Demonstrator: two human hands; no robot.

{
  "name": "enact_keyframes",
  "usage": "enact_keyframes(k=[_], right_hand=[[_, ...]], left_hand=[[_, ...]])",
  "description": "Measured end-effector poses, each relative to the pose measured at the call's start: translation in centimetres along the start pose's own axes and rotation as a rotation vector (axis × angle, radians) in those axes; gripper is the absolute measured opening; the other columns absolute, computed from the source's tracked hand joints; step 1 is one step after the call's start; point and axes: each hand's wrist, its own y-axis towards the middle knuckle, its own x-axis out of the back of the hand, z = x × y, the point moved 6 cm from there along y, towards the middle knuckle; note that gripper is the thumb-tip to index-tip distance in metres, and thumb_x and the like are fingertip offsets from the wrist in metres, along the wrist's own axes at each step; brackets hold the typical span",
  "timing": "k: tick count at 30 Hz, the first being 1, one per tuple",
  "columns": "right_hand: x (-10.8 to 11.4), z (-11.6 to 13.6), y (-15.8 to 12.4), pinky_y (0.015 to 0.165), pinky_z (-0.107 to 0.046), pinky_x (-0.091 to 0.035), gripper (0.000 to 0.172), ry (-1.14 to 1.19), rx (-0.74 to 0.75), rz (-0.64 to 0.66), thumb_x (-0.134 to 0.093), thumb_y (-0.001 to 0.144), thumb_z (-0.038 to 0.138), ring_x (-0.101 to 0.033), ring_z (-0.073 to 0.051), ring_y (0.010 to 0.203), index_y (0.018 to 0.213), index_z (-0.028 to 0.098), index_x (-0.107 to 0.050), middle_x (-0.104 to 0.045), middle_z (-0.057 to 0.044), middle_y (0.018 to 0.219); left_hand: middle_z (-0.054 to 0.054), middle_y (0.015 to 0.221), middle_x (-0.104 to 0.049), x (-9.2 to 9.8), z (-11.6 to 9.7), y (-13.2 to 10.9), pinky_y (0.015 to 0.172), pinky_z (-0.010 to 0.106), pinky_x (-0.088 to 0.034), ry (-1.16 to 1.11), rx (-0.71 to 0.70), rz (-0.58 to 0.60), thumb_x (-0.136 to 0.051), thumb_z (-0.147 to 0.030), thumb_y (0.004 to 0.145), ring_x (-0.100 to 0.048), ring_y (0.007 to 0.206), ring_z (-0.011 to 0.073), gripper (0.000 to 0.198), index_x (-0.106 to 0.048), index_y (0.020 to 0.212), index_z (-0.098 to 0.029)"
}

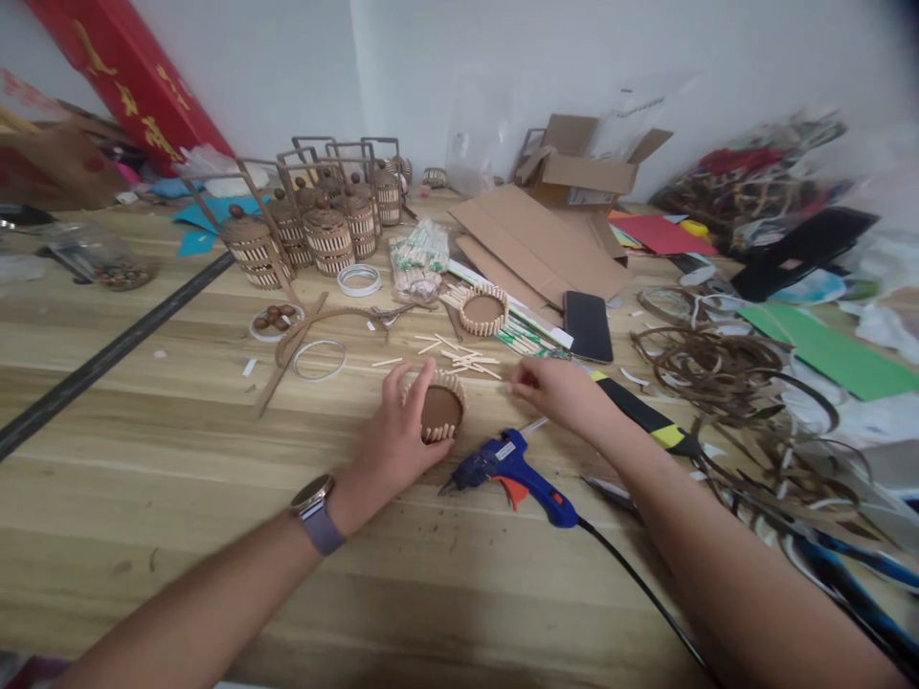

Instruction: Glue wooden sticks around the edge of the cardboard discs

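My left hand (392,431) is wrapped round a small round stick-walled basket (441,407) with a brown base, standing on the table. Just right of it, my right hand (542,388) hovers with its fingers pinched together; whatever they hold, if anything, is hidden. Short wooden sticks (470,360) lie loose between the hands and beyond them. Below my right hand rests a blue hot glue gun (513,469) with an orange trigger, its nozzle pointing left toward the basket. A second stick-walled basket (483,311) sits farther back.
Several lidded baskets with tall handles (330,239) stand at the back left. A phone (587,326), flattened cardboard (538,244) and coiled brown strips (718,354) occupy the right. A black cable (638,579) trails from the glue gun under my right forearm. White rings (320,360) lie left.
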Motion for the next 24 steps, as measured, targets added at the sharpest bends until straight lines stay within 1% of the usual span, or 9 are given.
enact_keyframes(k=[1, 4, 7, 11, 15, 19, 22, 24], right_hand=[[-0.1, 0.0, 1.1, 0.064, -0.025, -0.040, 0.008, -0.002, 0.002, -0.014, -0.058, 0.085, 0.021, -0.063, -0.019, 0.077, 0.085, 0.019, -0.066, -0.071, -0.006, 0.084], [-0.9, 0.4, 3.6, 0.067, -0.024, -0.041, 0.013, -0.016, 0.017, -0.002, -0.059, 0.081, 0.015, -0.063, -0.018, 0.082, 0.092, 0.017, -0.066, -0.072, -0.007, 0.092], [-1.8, 0.7, 4.5, 0.066, -0.025, -0.041, 0.015, -0.050, 0.019, 0.053, -0.057, 0.079, 0.012, -0.065, -0.019, 0.081, 0.087, 0.016, -0.069, -0.073, -0.009, 0.090], [-2.4, 0.9, 3.8, 0.061, -0.027, -0.040, 0.019, -0.115, 0.006, 0.115, -0.052, 0.079, 0.014, -0.066, -0.023, 0.075, 0.075, 0.014, -0.070, -0.074, -0.014, 0.082], [-2.3, 1.3, 2.5, 0.065, -0.029, -0.041, 0.021, -0.141, 0.036, 0.122, -0.050, 0.081, 0.018, -0.067, -0.025, 0.080, 0.079, 0.013, -0.071, -0.074, -0.017, 0.087], [-1.4, 1.2, 1.6, 0.062, -0.028, -0.040, 0.018, -0.099, 0.079, 0.122, -0.050, 0.082, 0.017, -0.064, -0.022, 0.074, 0.079, 0.015, -0.067, -0.072, -0.013, 0.083], [0.1, 0.8, 1.2, 0.062, -0.024, -0.039, 0.016, -0.035, 0.130, 0.107, -0.048, 0.084, 0.016, -0.061, -0.017, 0.070, 0.085, 0.017, -0.064, -0.070, -0.006, 0.080], [1.3, 0.8, 0.7, 0.062, -0.023, -0.040, 0.017, 0.060, 0.178, 0.070, -0.047, 0.086, 0.018, -0.058, -0.014, 0.067, 0.090, 0.018, -0.064, -0.067, -0.003, 0.077]], left_hand=[[0.015, 0.143, -0.026, 0.0, 0.0, 0.0, 0.101, 0.055, -0.047, -0.006, -0.002, -0.005, -0.080, -0.017, 0.065, -0.033, 0.136, 0.0374, 0.107, -0.014, 0.148, -0.032], [0.014, 0.143, -0.027, 0.0, -0.1, 0.0, 0.099, 0.055, -0.048, -0.017, -0.005, -0.012, -0.080, -0.017, 0.065, -0.034, 0.135, 0.0374, 0.107, -0.013, 0.148, -0.033], [0.015, 0.142, -0.028, 0.0, -0.1, 0.0, 0.098, 0.054, -0.049, -0.008, -0.002, -0.006, -0.080, -0.017, 0.065, -0.033, 0.136, 0.0372, 0.107, -0.014, 0.148, -0.032], [0.016, 0.143, -0.027, 0.0, -0.1, 0.0, 0.100, 0.054, -0.048, -0.003, 0.007, 0.009, -0.079, -0.018, 0.066, -0.035, 0.135, 0.0370, 0.104, -0.016, 0.148, -0.030], [0.015, 0.143, -0.029, 0.1, -0.1, 0.0, 0.099, 0.053, -0.048, -0.015, -0.004, 0.004, -0.078, -0.017, 0.066, -0.037, 0.134, 0.0363, 0.105, -0.015, 0.148, -0.031], [0.015, 0.143, -0.028, 0.1, -0.1, 0.0, 0.099, 0.053, -0.048, -0.015, -0.003, -0.005, -0.079, -0.017, 0.065, -0.037, 0.134, 0.0361, 0.105, -0.016, 0.148, -0.032], [0.015, 0.143, -0.027, 0.1, -0.1, 0.0, 0.101, 0.054, -0.047, -0.005, -0.002, -0.004, -0.079, -0.017, 0.065, -0.035, 0.135, 0.0365, 0.105, -0.016, 0.148, -0.031], [0.015, 0.142, -0.027, 0.1, -0.1, 0.0, 0.102, 0.054, -0.046, 0.001, 0.004, 0.001, -0.080, -0.016, 0.065, -0.033, 0.136, 0.0366, 0.106, -0.016, 0.148, -0.031]])
